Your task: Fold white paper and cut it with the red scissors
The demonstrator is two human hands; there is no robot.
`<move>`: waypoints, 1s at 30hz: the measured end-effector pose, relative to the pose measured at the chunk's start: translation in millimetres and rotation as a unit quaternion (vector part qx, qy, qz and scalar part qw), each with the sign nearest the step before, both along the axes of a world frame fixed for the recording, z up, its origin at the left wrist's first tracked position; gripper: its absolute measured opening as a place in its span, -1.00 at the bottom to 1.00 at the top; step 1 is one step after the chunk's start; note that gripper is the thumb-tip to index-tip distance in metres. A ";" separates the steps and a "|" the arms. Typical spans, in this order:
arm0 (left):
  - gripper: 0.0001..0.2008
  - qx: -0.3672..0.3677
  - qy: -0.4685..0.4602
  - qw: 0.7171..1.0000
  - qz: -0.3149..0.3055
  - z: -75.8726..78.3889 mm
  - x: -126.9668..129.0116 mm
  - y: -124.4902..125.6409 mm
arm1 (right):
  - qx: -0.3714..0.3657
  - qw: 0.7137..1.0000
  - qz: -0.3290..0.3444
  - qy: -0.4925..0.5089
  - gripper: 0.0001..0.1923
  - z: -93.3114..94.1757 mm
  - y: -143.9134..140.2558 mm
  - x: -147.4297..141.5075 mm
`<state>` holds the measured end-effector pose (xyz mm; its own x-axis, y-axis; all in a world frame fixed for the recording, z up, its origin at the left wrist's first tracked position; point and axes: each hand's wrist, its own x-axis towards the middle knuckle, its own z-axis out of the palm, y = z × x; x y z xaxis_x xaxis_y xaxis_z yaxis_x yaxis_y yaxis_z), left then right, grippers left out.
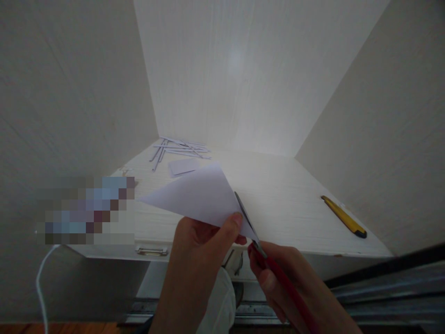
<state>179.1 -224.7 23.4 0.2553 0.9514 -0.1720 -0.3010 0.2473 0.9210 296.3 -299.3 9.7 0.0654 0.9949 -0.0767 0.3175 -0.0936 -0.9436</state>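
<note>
My left hand [205,260] pinches the lower edge of a white sheet of paper [198,192], thumb on top and fingers beneath. The paper is raised over the shelf's front part and has a pointed, roughly triangular shape. In my right hand [278,278] is a pair of scissors [288,287] with long red handles. Their dark metal blades lie along the right edge of the paper, close to its lower right corner. From this angle I cannot tell how far apart the blades are. The right fingers wrap around the handles.
Several thin white paper sticks [181,147] lie at the back left of the white shelf [278,204]. A small white card-like piece [183,166] is in front of them. A yellow cutter knife [343,216] lies on the right. A blurred-out object [86,211] with a white cable [41,278] is left.
</note>
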 end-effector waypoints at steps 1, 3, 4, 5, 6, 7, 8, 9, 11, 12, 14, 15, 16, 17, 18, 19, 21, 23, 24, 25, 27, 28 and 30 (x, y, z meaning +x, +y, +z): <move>-0.91 0.003 -0.008 1.000 0.002 -0.2 0.1 -0.4 | 0.005 1.000 -0.004 -0.008 -0.31 0.1 -0.5 0.1; -0.88 0.012 -0.019 1.000 0.009 -0.9 -0.3 -1.6 | 0.012 1.000 -0.005 -0.010 -0.31 0.5 -0.9 -0.1; -0.87 0.014 -0.020 1.000 0.016 -1.2 -0.5 -2.2 | 0.013 1.000 -0.001 -0.006 -0.31 0.9 -0.8 -0.5; -0.86 0.016 -0.020 0.999 0.022 -1.4 -0.8 -2.9 | 0.014 1.000 0.004 -0.001 -0.31 1.5 -0.4 -1.1; -0.85 0.016 -0.019 0.999 0.026 -1.6 -1.0 -3.3 | 0.014 1.000 0.009 0.005 -0.32 2.2 0.1 -1.7; -0.86 0.014 -0.018 0.999 0.029 -1.8 -1.0 -3.5 | 0.016 1.000 0.012 0.010 -0.33 3.1 0.5 -2.4; -0.86 0.014 -0.022 0.999 0.029 -2.0 -0.9 -3.6 | 0.017 1.000 0.016 0.015 -0.34 3.8 0.9 -2.9; -0.87 0.014 -0.029 0.999 0.025 -2.2 -0.7 -3.4 | 0.017 0.999 0.021 0.018 -0.34 4.3 1.1 -3.2; -0.88 0.012 -0.040 0.999 0.019 -2.4 -0.1 -3.0 | 0.015 0.999 0.022 0.018 -0.33 4.1 0.8 -3.1; -0.88 0.008 -0.040 0.999 0.020 -2.3 0.2 -2.8 | 0.010 1.000 0.022 0.017 -0.33 3.4 0.3 -2.6; -0.87 -0.006 -0.033 0.999 0.027 -1.7 0.6 -2.9 | -0.012 0.999 0.025 0.016 -0.33 0.9 -1.1 -1.3; -0.87 -0.012 -0.032 0.999 0.028 -1.3 0.7 -3.1 | -0.023 0.999 0.027 0.019 -0.33 -0.7 -1.9 -0.6; -0.87 -0.016 -0.032 0.999 0.028 -0.9 0.7 -3.4 | -0.032 0.999 0.031 0.022 -0.33 -2.4 -2.7 -0.1; -0.87 -0.020 -0.030 0.999 0.028 -0.5 0.6 -3.7 | -0.037 0.998 0.035 0.027 -0.34 -3.8 -3.3 0.2; -0.86 -0.022 -0.028 0.999 0.029 -0.2 0.5 -4.0 | -0.036 0.998 0.037 0.032 -0.34 -5.0 -3.8 0.3; -0.86 -0.023 -0.024 0.999 0.032 0.0 0.4 -4.2 | -0.032 0.998 0.038 0.035 -0.34 -5.6 -4.1 0.2; -0.86 -0.017 -0.018 0.999 0.030 0.0 -0.2 -4.7 | -0.029 0.998 0.040 0.037 -0.34 -5.3 -4.3 -0.5; -0.88 0.000 -0.017 1.000 0.020 0.3 -1.2 -5.3 | -0.028 0.998 0.042 0.035 -0.33 -2.9 -4.1 -1.2; -0.90 0.015 -0.012 1.000 0.020 0.8 -1.9 -5.8 | -0.026 0.998 0.038 0.032 -0.33 -1.3 -4.0 -1.3; -0.91 0.031 -0.003 0.999 0.027 1.5 -2.9 -6.4 | -0.023 0.999 0.034 0.027 -0.33 0.4 -3.8 -1.2; -0.95 0.059 0.017 0.997 0.045 3.5 -5.2 -7.4 | -0.011 0.999 0.031 0.009 -0.32 3.4 -3.8 -0.1; -0.96 0.074 0.028 0.995 0.057 4.4 -6.5 -7.8 | -0.006 0.999 0.035 0.001 -0.32 4.5 -4.1 0.8; -0.95 0.113 0.052 0.988 0.090 4.8 -9.0 -8.2 | 0.000 0.999 0.053 -0.011 -0.32 5.0 -5.4 2.7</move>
